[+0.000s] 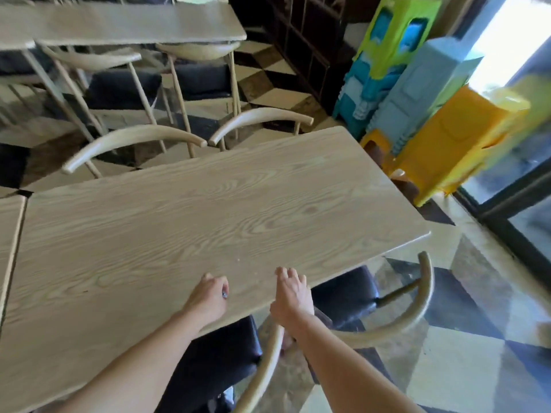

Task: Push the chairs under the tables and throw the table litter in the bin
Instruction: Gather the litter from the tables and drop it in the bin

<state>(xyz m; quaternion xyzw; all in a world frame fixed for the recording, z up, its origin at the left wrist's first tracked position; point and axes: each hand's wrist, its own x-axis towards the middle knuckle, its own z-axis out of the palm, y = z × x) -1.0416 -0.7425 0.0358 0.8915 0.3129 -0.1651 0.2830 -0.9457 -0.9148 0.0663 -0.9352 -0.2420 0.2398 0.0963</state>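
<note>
My left hand (210, 296) rests on the near edge of the pale wooden table (185, 222), fingers curled around a small dark bit of litter (224, 294). Beside it my right hand (290, 296) lies flat over the same edge, fingers stretched out and holding nothing. Two chairs with curved wooden backs and black seats stand on my side, only partly under the top: one below my arms (262, 371), one to the right (417, 308). A few tiny crumbs (238, 259) lie on the table ahead of my hands.
Two chair backs (134, 141) (262, 117) sit against the table's far edge. A second table (125, 25) with chairs stands behind. Stacked plastic stools (423, 93) in blue, green and yellow lean at the right by a glass door (512, 180). Another tabletop (9, 234) adjoins at left.
</note>
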